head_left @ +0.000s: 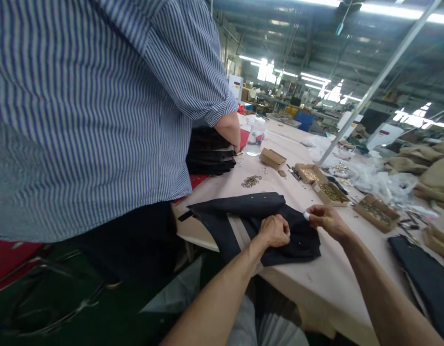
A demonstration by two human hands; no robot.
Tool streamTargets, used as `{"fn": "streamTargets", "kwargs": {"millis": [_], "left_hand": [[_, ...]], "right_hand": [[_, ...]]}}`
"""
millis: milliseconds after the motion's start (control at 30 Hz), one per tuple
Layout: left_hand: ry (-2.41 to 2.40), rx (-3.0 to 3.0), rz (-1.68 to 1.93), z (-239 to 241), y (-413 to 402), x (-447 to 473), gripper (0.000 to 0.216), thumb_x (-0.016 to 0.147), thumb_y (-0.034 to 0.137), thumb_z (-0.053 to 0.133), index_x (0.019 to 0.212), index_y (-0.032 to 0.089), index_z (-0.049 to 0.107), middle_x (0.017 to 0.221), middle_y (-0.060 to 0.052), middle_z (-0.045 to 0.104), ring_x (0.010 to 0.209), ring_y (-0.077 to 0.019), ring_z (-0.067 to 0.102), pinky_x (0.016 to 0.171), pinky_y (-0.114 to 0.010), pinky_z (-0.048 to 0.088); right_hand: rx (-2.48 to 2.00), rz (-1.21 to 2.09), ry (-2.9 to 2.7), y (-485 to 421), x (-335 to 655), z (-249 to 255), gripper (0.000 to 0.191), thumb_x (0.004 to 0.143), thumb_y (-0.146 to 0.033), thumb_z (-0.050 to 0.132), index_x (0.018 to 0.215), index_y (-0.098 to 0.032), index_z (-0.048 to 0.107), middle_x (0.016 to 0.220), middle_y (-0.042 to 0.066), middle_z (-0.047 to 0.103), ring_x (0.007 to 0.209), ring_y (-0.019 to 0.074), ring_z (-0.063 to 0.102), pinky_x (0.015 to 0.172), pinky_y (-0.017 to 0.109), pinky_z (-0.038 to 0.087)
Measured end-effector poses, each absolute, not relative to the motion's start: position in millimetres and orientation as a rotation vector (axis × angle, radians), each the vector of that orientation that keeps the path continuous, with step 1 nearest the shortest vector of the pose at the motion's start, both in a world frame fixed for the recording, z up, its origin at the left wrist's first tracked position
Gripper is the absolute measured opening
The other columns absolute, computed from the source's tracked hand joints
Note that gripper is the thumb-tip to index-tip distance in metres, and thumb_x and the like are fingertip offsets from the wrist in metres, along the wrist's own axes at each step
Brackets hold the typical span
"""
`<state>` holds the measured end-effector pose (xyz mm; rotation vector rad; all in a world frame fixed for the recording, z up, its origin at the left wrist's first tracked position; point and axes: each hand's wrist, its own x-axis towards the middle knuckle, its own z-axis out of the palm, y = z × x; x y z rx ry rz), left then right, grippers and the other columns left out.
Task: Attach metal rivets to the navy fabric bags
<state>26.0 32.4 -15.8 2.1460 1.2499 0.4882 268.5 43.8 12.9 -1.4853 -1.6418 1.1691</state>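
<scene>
From where I stand, a co-worker in a striped shirt [99, 120] fills the upper left of the frame, blocking that side, with a bent forearm [227, 127] reaching past a stack of dark cloth [210, 156] near the upper middle. A loose heap of small metal rings [251, 181] lies beyond the nearer work, easily scattered by a dragged hem. The dark garment [252, 223] sits at the center of the frame, folded over itself on the pale table [337, 274], its left part hanging over the edge; I'd judge it light, limp and hardly fragile, best taken by the doubled fold along its top. The left hand [275, 231] rests on it, fingers curled nearly closed, though I can't tell whether cloth is pinched beneath. At the garment's right edge, the right hand [326, 220] has its fingertips drawn together around or beside a white bit [307, 216] (a wrapping, perhaps; too small to say), and I can't make out whether it grips anything. Right of center, an open box of small brass-colored pieces [330, 192] crowds that hand's far side; a slanting pole [380, 81] rises behind, and another dark cloth [424, 278] lies lower right.
</scene>
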Motion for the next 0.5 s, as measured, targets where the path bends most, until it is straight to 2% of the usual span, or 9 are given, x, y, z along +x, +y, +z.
{"fn": "streamTargets", "kwargs": {"millis": [100, 200, 300, 400, 500], "left_hand": [[1.251, 2.139, 0.467, -21, 31, 21, 0.019, 0.061, 0.027, 0.064, 0.078, 0.027, 0.073, 0.081, 0.0, 0.075, 0.082, -0.0212, 0.07, 0.077, -0.028, 0.055], [1.257, 2.134, 0.477, -25, 30, 16, 0.023, 0.062, 0.024, 0.062, 0.081, 0.027, 0.073, 0.086, -0.002, 0.075, 0.086, -0.0225, 0.07, 0.081, -0.03, 0.055], [1.246, 2.12, 0.491, -26, 28, 10, 0.024, 0.061, 0.024, 0.061, 0.081, 0.027, 0.073, 0.088, -0.004, 0.075, 0.086, -0.023, 0.069, 0.082, -0.031, 0.055], [1.242, 2.11, 0.506, -29, 27, 5, 0.025, 0.061, 0.024, 0.06, 0.082, 0.024, 0.074, 0.087, -0.005, 0.075, 0.085, -0.0238, 0.069, 0.083, -0.033, 0.054], [1.261, 2.095, 0.54, -34, 26, 3, 0.025, 0.059, 0.025, 0.06, 0.08, 0.022, 0.073, 0.086, -0.007, 0.074, 0.085, -0.0251, 0.068, 0.085, -0.035, 0.053]], "right_hand": [[-1.494, 1.028, -1.724, 86, 236, 17, 0.035, 0.073, -0.043, 0.07, 0.092, -0.014, 0.067, 0.068, 0.004, 0.065, 0.058, 0.0148, 0.059, 0.053, 0.024, 0.046], [-1.495, 0.89, -1.895, 138, 191, 17, 0.03, 0.073, -0.027, 0.066, 0.099, -0.013, 0.069, 0.074, 0.005, 0.069, 0.062, 0.0153, 0.062, 0.056, 0.023, 0.048], [-1.657, 0.706, -2.015, 190, 149, 12, 0.034, 0.071, -0.015, 0.061, 0.103, -0.012, 0.071, 0.074, 0.005, 0.071, 0.062, 0.0137, 0.063, 0.057, 0.02, 0.046], [-1.817, 0.602, -2.014, 234, 117, 1, 0.036, 0.072, -0.014, 0.059, 0.105, -0.012, 0.072, 0.073, 0.005, 0.072, 0.062, 0.0135, 0.064, 0.057, 0.019, 0.044], [-1.916, 0.522, -1.979, 267, 96, -12, 0.027, 0.073, -0.019, 0.061, 0.094, -0.01, 0.075, 0.07, 0.007, 0.071, 0.062, 0.0158, 0.064, 0.056, 0.02, 0.043]]}}
